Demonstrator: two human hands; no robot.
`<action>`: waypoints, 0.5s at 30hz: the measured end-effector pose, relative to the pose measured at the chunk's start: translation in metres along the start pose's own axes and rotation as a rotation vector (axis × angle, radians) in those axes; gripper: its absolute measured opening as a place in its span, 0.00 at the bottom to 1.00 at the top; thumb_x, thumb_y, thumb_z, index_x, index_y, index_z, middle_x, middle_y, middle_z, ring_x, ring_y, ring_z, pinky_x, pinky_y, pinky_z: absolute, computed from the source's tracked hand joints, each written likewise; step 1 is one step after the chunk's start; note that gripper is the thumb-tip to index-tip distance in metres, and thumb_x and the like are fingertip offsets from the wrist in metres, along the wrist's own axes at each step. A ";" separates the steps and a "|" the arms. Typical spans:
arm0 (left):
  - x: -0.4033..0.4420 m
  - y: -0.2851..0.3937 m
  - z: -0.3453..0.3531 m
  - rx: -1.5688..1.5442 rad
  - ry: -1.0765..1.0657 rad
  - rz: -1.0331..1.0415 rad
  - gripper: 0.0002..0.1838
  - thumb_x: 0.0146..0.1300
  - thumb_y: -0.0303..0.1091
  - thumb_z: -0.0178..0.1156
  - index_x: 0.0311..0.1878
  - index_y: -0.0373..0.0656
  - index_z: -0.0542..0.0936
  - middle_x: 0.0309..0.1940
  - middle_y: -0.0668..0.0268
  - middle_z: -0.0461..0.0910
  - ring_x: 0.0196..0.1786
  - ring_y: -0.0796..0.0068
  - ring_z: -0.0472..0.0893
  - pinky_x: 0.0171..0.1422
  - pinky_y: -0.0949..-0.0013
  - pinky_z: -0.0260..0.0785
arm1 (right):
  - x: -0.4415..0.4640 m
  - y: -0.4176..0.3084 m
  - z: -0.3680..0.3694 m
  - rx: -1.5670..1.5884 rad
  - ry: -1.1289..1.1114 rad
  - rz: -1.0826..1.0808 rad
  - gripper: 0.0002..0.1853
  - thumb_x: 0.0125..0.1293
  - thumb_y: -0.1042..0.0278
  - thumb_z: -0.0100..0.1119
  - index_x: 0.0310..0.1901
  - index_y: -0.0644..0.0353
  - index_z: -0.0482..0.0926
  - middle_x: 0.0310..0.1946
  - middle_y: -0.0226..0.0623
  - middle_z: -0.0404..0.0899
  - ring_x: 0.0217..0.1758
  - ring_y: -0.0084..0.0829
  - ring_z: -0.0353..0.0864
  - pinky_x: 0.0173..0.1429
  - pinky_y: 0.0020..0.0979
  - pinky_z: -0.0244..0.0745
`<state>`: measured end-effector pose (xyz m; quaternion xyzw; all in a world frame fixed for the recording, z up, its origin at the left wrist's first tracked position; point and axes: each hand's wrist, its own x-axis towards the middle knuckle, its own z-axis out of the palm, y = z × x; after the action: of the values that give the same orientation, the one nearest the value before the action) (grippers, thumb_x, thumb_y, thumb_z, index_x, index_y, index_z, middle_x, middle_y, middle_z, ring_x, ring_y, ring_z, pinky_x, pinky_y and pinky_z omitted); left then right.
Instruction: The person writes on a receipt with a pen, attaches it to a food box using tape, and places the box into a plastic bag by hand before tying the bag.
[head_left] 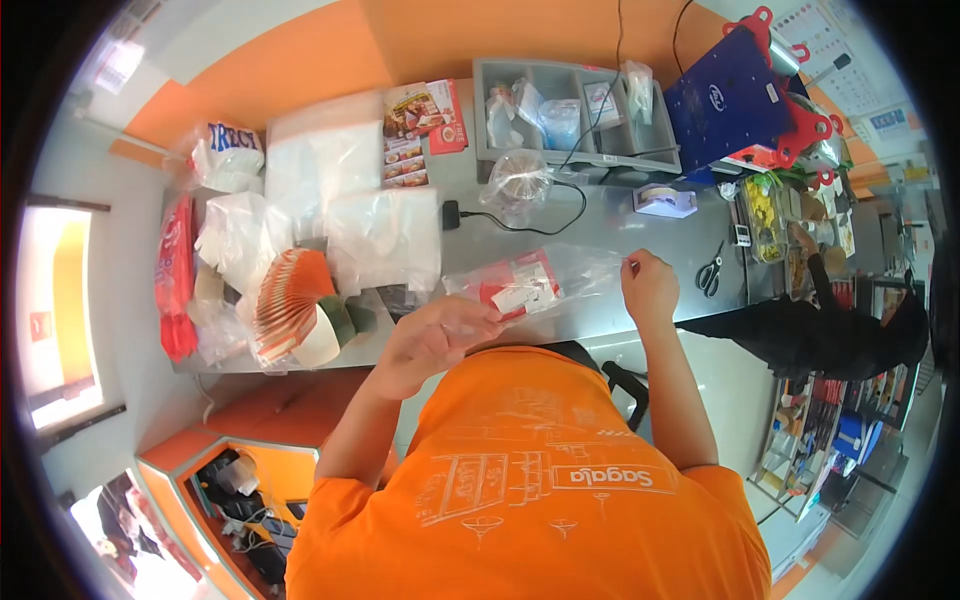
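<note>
A clear plastic bag (590, 272) stretches between my two hands above the grey table. Inside it, or behind its film, lies a red packet with a white label (527, 287); I cannot tell which. My left hand (440, 335) is closed on the bag's left end, its fingers beside the red packet. At the other end, my right hand (650, 288) pinches the film between thumb and fingers. To the right of that hand lies a pair of black scissors (710, 275). A black plug with a cable (451, 214) rests behind the bag.
Stacks of clear bags (385, 235) and a fan of orange-striped paper sleeves (290, 305) are on the left. A grey divided bin (625, 160) stands at the back, near a tape dispenser (665, 202). A person in black (820, 335) is at the right.
</note>
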<state>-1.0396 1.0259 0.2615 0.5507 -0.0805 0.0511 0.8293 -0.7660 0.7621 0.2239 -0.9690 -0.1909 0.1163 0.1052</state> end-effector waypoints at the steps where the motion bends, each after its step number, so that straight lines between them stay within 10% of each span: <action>1: -0.001 -0.001 -0.006 0.051 -0.008 -0.033 0.28 0.82 0.44 0.55 0.74 0.34 0.71 0.69 0.53 0.77 0.72 0.56 0.77 0.73 0.55 0.74 | -0.003 0.005 0.000 0.002 -0.010 0.004 0.08 0.67 0.66 0.63 0.41 0.62 0.86 0.42 0.51 0.88 0.46 0.49 0.88 0.49 0.47 0.82; 10: 0.006 0.016 -0.014 0.032 -0.091 -0.175 0.21 0.82 0.32 0.56 0.73 0.42 0.73 0.66 0.61 0.79 0.70 0.61 0.79 0.72 0.58 0.76 | -0.058 -0.052 -0.004 0.524 -0.009 -0.384 0.12 0.66 0.66 0.67 0.47 0.62 0.83 0.38 0.42 0.85 0.40 0.39 0.87 0.55 0.47 0.79; 15: 0.011 0.021 -0.007 0.056 -0.163 -0.231 0.21 0.82 0.30 0.56 0.74 0.41 0.72 0.66 0.60 0.79 0.70 0.60 0.79 0.71 0.58 0.76 | -0.015 -0.025 0.109 -0.603 0.297 -0.242 0.25 0.60 0.60 0.74 0.56 0.60 0.79 0.40 0.42 0.85 0.39 0.34 0.88 0.70 0.55 0.67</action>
<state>-1.0316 1.0406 0.2802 0.5816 -0.0822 -0.0876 0.8045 -0.8172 0.7957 0.1296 -0.9332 -0.3126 -0.1008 -0.1460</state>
